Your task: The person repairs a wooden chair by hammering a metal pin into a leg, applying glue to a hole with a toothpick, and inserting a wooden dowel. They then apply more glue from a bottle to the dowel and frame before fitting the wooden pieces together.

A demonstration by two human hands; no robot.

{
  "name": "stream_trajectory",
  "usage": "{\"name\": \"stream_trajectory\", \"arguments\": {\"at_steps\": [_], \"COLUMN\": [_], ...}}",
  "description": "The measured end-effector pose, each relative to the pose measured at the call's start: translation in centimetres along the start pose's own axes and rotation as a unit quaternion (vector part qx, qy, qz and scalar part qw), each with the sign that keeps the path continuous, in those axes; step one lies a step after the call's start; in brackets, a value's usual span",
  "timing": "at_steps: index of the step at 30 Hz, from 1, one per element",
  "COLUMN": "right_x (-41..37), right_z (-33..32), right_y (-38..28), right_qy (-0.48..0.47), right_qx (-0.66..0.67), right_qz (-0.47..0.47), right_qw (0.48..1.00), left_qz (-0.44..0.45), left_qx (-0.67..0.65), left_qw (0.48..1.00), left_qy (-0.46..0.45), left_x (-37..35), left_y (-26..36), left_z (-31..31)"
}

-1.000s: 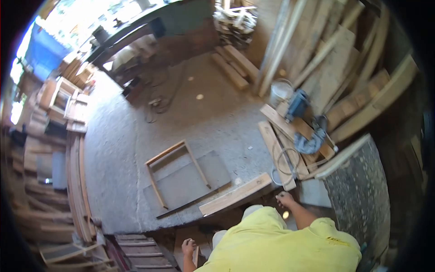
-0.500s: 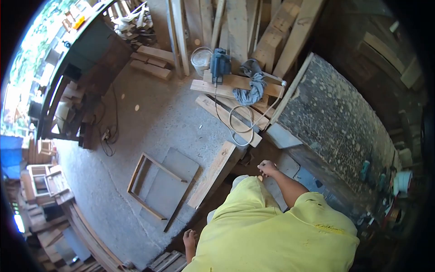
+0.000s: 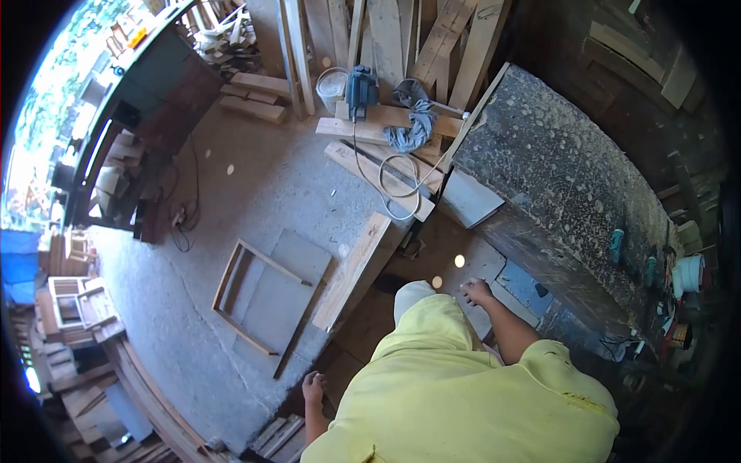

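Observation:
My left hand [image 3: 313,387] hangs low beside my yellow shirt, fingers slightly apart and bent, with nothing visible in it. Nearest to it are a wooden plank [image 3: 353,272] and a flat grey panel [image 3: 287,266] on which a slim wooden frame [image 3: 225,292] partly lies. My right hand [image 3: 476,292] is out in front of my right side, its fingers curled in, and no object shows in them. It hovers over the floor near a pale board [image 3: 469,199] and the side of a dark, paint-speckled workbench [image 3: 571,147], apart from both.
A blue corded power tool [image 3: 361,92], a grey rag [image 3: 414,127] and a coiled pale cord [image 3: 397,181] rest on stacked timber. A clear bucket [image 3: 332,85] stands behind. Tall planks [image 3: 386,38] lean at the back. A cord [image 3: 185,216] lies on the floor.
The view has shifted, so the planks, tool and bench appear higher and further left. My left hand has swung a little forward; my right hand shows slightly further right.

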State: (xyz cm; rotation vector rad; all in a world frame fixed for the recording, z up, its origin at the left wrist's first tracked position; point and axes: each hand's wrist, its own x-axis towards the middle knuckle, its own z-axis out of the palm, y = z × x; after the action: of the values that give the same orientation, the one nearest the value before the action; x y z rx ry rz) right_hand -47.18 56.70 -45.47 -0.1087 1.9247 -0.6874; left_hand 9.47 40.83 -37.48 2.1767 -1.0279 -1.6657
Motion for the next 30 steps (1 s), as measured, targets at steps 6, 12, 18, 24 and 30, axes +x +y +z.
{"name": "stream_trajectory", "arguments": {"at_steps": [6,12,18,24,30], "right_x": [-2.9,-6.6,-8.8,-7.2,-7.7], "right_z": [-1.9,-4.4,-6.5,-9.0,-16.0], "right_y": [6.2,11.1,15.8,19.8,12.6], "right_qy": [0.02,0.063,0.104,0.137,0.159], "right_qx": [0.031,0.081,0.136,0.211,0.249], "right_qz": [0.017,0.028,0.031,0.02,-0.044], "right_qw": [0.999,0.994,0.985,0.968,0.954], "left_qz": [0.059,0.038,0.062,0.134,0.12], "left_qx": [0.144,0.256,0.171,0.171,0.272], "left_qw": [0.987,0.965,0.981,0.971,0.945], "left_qy": [-0.023,-0.042,-0.07,-0.097,-0.136], "left_x": [-2.9,-1.2,5.8,5.3,5.7], "left_y": [-6.9,-7.8,-2.9,7.7,11.2], "left_z": [0.5,0.9,4.3,13.2,21.0]}}
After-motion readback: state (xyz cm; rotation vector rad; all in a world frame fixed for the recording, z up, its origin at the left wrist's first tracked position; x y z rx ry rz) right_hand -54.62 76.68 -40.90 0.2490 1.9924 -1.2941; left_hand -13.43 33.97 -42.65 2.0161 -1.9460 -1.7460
